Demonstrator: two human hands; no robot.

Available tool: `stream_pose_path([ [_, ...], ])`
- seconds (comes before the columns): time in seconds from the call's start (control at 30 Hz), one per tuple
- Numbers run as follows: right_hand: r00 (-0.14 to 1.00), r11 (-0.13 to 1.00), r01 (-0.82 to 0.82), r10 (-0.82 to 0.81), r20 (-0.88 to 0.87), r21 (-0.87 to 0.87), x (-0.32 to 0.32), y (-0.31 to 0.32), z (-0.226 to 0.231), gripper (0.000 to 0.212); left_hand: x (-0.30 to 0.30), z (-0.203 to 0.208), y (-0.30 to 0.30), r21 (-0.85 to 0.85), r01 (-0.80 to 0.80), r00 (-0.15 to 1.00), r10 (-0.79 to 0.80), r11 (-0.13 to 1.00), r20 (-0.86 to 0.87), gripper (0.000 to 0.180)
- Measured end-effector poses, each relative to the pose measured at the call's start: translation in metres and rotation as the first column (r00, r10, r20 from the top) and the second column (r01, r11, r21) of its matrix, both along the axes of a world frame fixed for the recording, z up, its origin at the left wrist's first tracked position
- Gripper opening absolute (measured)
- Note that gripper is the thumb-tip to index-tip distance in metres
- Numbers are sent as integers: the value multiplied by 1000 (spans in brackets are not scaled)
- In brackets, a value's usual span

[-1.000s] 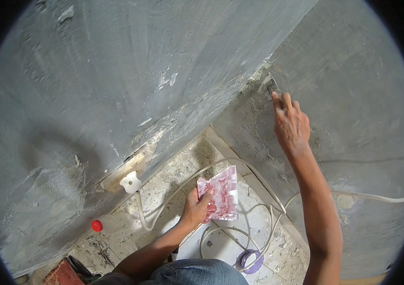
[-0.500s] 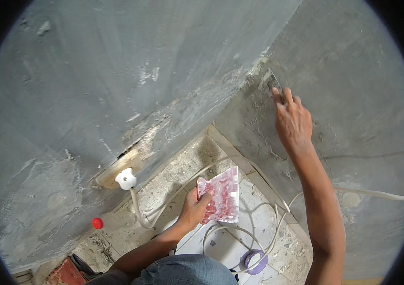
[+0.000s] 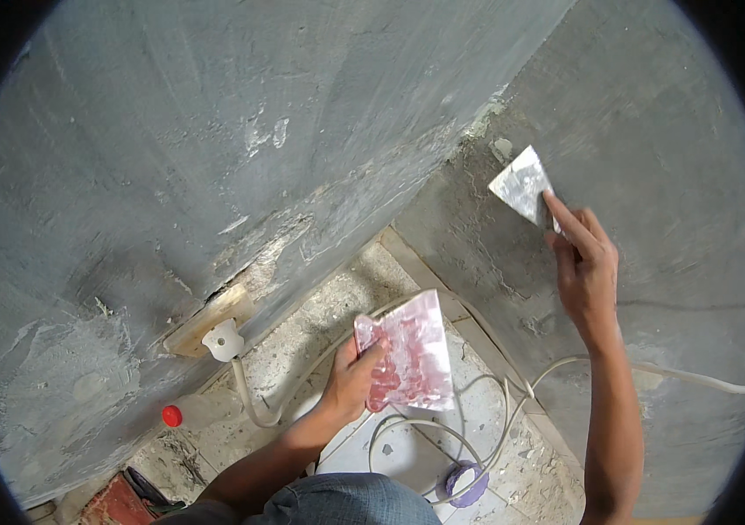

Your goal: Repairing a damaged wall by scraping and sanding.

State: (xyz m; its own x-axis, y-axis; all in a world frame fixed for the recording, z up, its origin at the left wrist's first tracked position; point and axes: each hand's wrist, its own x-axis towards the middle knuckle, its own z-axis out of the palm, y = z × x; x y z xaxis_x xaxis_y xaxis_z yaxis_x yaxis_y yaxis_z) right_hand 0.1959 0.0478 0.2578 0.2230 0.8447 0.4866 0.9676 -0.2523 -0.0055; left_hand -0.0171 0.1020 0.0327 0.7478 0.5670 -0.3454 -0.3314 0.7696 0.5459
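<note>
My right hand (image 3: 590, 271) grips a putty knife (image 3: 523, 185), its triangular metal blade tilted up and to the left in front of the right-hand grey wall (image 3: 670, 219). Near the blade tip, a pale dab of filler (image 3: 501, 150) sits on that wall close to the corner. Lower down, my left hand (image 3: 351, 381) holds a wide red-backed spreader (image 3: 412, 354) smeared with whitish paste, above the floor. The thumb lies over its face; the other fingers are hidden behind it.
A white power socket (image 3: 223, 339) leans by a wooden strip at the flaking left wall (image 3: 171, 131). Its pale cable (image 3: 696, 375) loops over the debris-strewn tiles. A red-capped clear bottle (image 3: 172, 416), a purple ring-shaped thing (image 3: 467, 484) and a reddish object (image 3: 119, 503) lie low down.
My right hand has drawn the putty knife off the wall, moving right and down, and turned so the blade's face shows. The spreader in my left hand has shifted slightly.
</note>
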Motion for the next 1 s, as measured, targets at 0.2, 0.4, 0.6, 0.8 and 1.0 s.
stream_pose_path([
  [0.2, -50, 987, -131, 86, -995, 92, -32, -50, -42, 25, 11, 46, 27, -94, -7, 978, 26, 996, 209, 12],
  [0.4, 315, 984, -176, 89, -945, 34, -51, -82, -59, 26, 12, 72, 20, -87, 5, 978, 13, 996, 209, 14],
  [0.6, 829, 946, -321, 259, -495, -43, -44, -99, -70, 68, 16, 67, 12, -129, 113, 976, -86, 985, 199, 20],
  [0.8, 893, 950, -284, 212, -396, -131, -31, -133, -87, 73, 10, 57, 12, -52, 181, 961, -165, 982, 220, 22],
  [1.0, 969, 972, -129, 82, -232, -196, -36, -164, -98, 71, 9, 60, 16, 42, 152, 980, -156, 987, 119, 24],
])
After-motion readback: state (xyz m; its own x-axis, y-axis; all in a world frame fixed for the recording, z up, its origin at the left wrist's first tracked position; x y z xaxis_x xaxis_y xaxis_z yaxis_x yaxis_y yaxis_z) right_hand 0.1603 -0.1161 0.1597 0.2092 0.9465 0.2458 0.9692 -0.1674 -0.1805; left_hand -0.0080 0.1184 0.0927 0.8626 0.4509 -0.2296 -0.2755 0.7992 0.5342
